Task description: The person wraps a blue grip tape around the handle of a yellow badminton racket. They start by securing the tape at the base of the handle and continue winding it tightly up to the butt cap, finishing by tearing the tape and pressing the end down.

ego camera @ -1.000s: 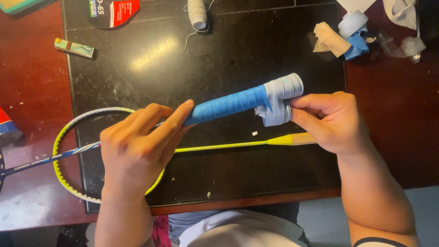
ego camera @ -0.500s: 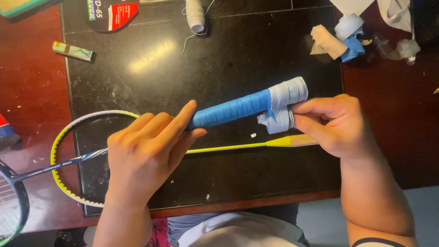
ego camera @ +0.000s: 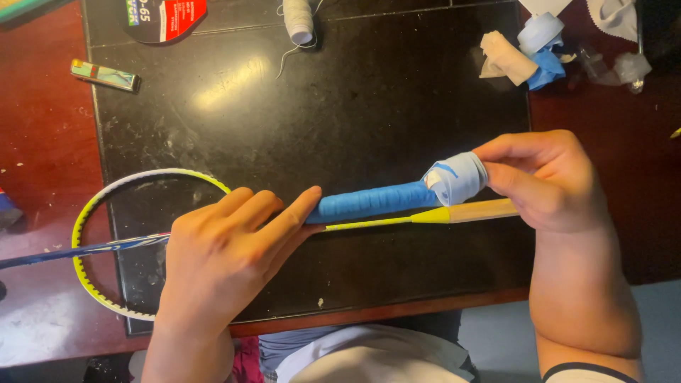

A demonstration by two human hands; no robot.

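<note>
My left hand (ego camera: 220, 255) grips a racket where its thin blue shaft (ego camera: 78, 250) meets the handle, fingers stretched along the blue grip wrap (ego camera: 376, 201). My right hand (ego camera: 546, 181) pinches a pale blue and white roll of grip tape (ego camera: 457, 177) against the handle's butt end. Beneath lies a second racket, with a yellow shaft (ego camera: 369, 223), a bare wooden handle (ego camera: 482, 211) and a yellow-rimmed head (ego camera: 79, 241) partly hidden by my left hand.
Both rackets are over a black glossy tabletop (ego camera: 355, 106) set in a red-brown desk (ego camera: 42, 142). At the back are a spool of white thread (ego camera: 298, 18), a small lighter-like bar (ego camera: 104, 75), a round red and black package (ego camera: 167, 18) and tape scraps (ego camera: 525, 53).
The blue handle's butt end has dropped from a raised tilt to nearly level, close above the wooden handle. The tape roll now sits around the handle's end instead of hanging below it.
</note>
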